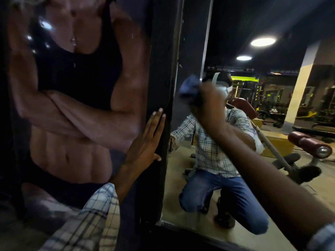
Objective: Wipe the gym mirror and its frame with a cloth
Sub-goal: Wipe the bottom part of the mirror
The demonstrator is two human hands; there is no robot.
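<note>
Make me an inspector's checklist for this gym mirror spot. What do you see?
surface: mirror, dim glass reflecting the gym; smears too hard to tell.
job's things: blue cloth, bunched against the glass close to the black frame.
clutter: nothing seen.
grips: left hand flat, fingers straight, pressed on the frame; right hand, blurred, grips the cloth.
cables: nothing seen.
surroundings: fitness poster left of the frame; in the reflection, a bench with red pads and round ceiling lights.
</note>
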